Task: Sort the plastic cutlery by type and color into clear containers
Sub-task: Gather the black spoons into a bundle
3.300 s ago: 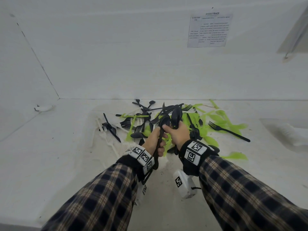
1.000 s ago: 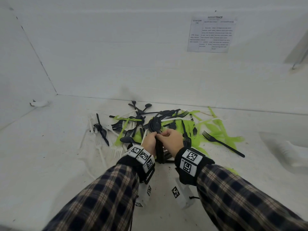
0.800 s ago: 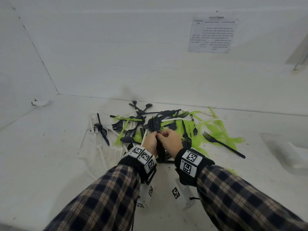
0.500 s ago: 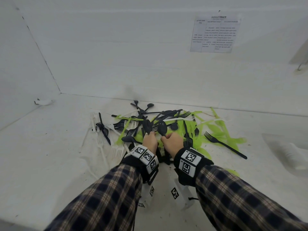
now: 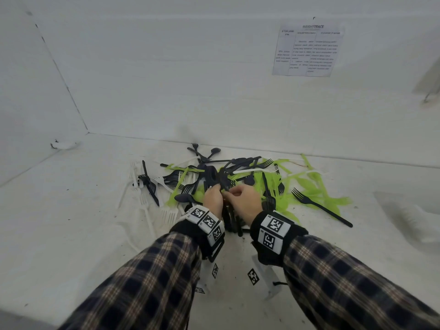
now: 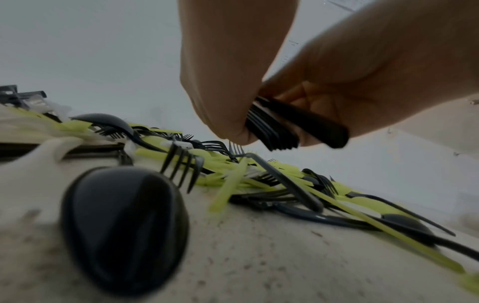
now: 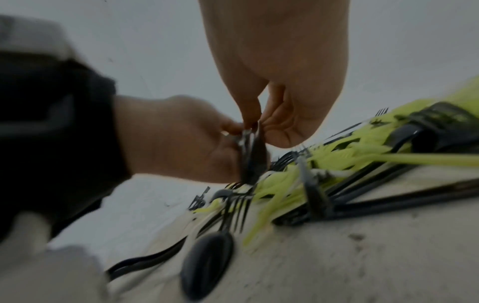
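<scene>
A bundle of black plastic cutlery [image 5: 232,217], handles stacked together, stands near upright at the near edge of the pile. The heap of loose black, lime-green and white plastic forks and spoons [image 5: 240,177] lies tangled on the white surface. One black plastic fork [image 5: 320,206] lies apart at the right, tines pointing away.

Print on the white paper sheet [image 5: 308,50] at upper right is too small to read (only table lines show), and the clear plastic container [image 5: 414,215] is cropped at the right edge.
</scene>
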`<state>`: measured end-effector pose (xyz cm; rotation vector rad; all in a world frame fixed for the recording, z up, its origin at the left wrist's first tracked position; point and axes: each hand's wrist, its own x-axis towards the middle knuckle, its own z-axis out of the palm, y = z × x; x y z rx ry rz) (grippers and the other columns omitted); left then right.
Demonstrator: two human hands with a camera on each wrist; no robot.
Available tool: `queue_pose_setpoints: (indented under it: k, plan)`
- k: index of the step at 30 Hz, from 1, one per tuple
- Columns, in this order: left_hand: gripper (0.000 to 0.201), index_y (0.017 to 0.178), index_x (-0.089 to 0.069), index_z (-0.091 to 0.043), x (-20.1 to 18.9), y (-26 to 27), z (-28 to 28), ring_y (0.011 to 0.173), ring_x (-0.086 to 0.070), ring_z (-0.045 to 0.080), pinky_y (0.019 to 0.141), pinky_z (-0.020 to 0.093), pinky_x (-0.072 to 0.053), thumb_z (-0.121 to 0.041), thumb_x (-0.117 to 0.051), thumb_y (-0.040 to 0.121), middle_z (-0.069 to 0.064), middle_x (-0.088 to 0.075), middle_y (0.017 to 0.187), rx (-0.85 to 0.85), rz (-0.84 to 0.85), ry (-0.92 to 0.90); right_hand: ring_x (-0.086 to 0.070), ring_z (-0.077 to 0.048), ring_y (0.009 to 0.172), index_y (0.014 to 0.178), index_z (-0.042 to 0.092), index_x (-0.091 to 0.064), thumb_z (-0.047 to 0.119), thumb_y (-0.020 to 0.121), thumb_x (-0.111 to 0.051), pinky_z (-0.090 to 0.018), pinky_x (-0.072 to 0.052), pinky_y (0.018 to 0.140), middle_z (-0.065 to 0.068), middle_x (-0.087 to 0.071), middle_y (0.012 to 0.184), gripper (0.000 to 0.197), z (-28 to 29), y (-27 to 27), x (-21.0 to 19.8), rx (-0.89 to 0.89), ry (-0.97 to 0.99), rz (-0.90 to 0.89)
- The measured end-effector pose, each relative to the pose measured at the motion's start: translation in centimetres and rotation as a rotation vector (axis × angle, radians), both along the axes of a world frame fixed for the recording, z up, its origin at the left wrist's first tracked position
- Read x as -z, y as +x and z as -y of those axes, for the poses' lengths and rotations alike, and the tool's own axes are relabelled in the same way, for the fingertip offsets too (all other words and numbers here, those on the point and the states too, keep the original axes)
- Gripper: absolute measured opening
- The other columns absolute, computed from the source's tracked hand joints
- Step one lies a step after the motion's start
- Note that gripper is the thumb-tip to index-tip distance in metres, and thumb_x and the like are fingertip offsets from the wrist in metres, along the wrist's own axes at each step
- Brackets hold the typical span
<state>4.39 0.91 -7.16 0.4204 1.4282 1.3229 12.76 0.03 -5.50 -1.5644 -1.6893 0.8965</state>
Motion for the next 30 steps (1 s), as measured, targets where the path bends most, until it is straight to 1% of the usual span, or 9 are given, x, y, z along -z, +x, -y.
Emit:
queue_pose_setpoints:
  k: [2, 4, 7, 11, 14, 17, 21, 25, 30]
  plan:
    - [0.024, 0.092, -0.06, -0.011, 0.5, 0.0, -0.2, 0.085, -0.061, 0.022, 0.095, 0.043, -0.047, -0.027, -0.042, 0.092, 0.012, -0.064, 0.096, 0.041, 0.062, -0.02, -0.061, -0.014, 0.083, 0.097, 0.007, -0.066, 0.026, 0.082, -0.069, -0.025, -0.049, 0.077, -0.002, -0.064, 0.085, 0.024, 0.2, -0.3, 0.3, 0.024, -0.006, -0.022]
    - [0.032, 0.104, -0.059, -0.003, -0.4, 0.1, 0.6, 0.091, -0.062, 0.028, 0.089, 0.042, -0.048, -0.027, -0.039, 0.097, 0.018, -0.064, 0.101, 0.073, 0.069, -0.053, -0.065, -0.02, 0.084, 0.094, 0.007, -0.065, 0.026, 0.08, -0.071, -0.033, -0.054, 0.077, -0.004, -0.065, 0.084, 0.024, 0.2, -0.3, 0.5, 0.035, -0.005, -0.044]
    - [0.036, 0.111, -0.055, -0.004, -0.8, 0.3, 1.3, 0.101, -0.059, 0.029, 0.087, 0.043, -0.047, -0.032, -0.034, 0.101, 0.017, -0.061, 0.107, 0.168, 0.147, -0.053, -0.066, -0.024, 0.086, 0.093, 0.007, -0.068, 0.027, 0.082, -0.069, -0.04, -0.055, 0.08, -0.006, -0.067, 0.086, 0.023, 0.5, 0.0, 0.2, 0.003, 0.016, -0.057]
    - [0.035, 0.111, -0.056, -0.008, -0.8, 0.3, 1.7, 0.083, -0.059, 0.023, 0.072, 0.037, -0.049, -0.035, -0.037, 0.101, 0.012, -0.061, 0.1, 0.212, 0.127, -0.029, -0.064, -0.022, 0.095, 0.105, 0.008, -0.07, 0.015, 0.091, -0.055, -0.028, -0.049, 0.082, -0.008, -0.07, 0.1, 0.022, 1.1, 0.4, -0.6, -0.131, 0.096, 0.061]
    - [0.039, 0.111, -0.056, -0.007, -0.8, 0.5, 2.0, 0.071, -0.056, 0.022, 0.062, 0.035, -0.046, -0.036, -0.033, 0.102, 0.012, -0.059, 0.09, 0.2, 0.045, -0.017, -0.063, -0.022, 0.098, 0.106, 0.007, -0.069, 0.012, 0.088, -0.054, -0.029, -0.049, 0.086, -0.009, -0.069, 0.103, 0.023, 1.2, 0.6, -0.8, -0.148, 0.079, 0.089]
    - [0.033, 0.091, -0.054, -0.012, -0.7, 0.3, 2.4, 0.049, -0.039, 0.015, 0.045, 0.024, -0.034, -0.035, -0.032, 0.102, 0.003, -0.047, 0.071, 0.14, -0.067, -0.009, -0.061, -0.022, 0.094, 0.095, 0.007, -0.066, 0.013, 0.088, -0.053, -0.029, -0.048, 0.084, -0.009, -0.067, 0.097, 0.016, 0.7, 1.6, -0.9, -0.096, 0.06, 0.128]
    - [0.021, 0.075, -0.037, -0.017, -1.0, -0.9, 2.9, 0.044, -0.022, 0.012, 0.035, 0.014, -0.021, -0.026, -0.035, 0.094, 0.0, -0.026, 0.065, 0.021, -0.084, -0.061, -0.063, -0.027, 0.099, 0.102, -0.003, -0.067, 0.011, 0.086, -0.056, -0.031, -0.052, 0.084, -0.015, -0.067, 0.104, 0.023, 0.4, 3.9, -0.7, -0.256, -0.124, 0.587]
    - [0.022, 0.081, -0.044, -0.012, -1.2, -1.6, 3.3, 0.031, -0.024, 0.01, 0.033, 0.012, -0.02, -0.025, -0.033, 0.095, 0.002, -0.029, 0.064, -0.018, -0.179, -0.042, -0.063, -0.024, 0.103, 0.111, 0.005, -0.066, 0.018, 0.079, -0.072, -0.03, -0.052, 0.087, -0.01, -0.067, 0.111, 0.036, 1.3, 4.8, 0.2, -0.441, -0.197, 0.793]
    - [0.032, 0.115, -0.05, -0.001, -0.8, -2.2, 3.7, 0.044, -0.029, 0.016, 0.031, 0.014, -0.024, -0.024, -0.041, 0.095, 0.004, -0.034, 0.067, -0.103, -0.271, -0.049, -0.058, -0.026, 0.109, 0.113, 0.008, -0.064, 0.012, 0.085, -0.064, -0.032, -0.049, 0.089, -0.009, -0.063, 0.117, 0.029, 2.1, 4.3, -0.2, -0.588, -0.131, 0.906]
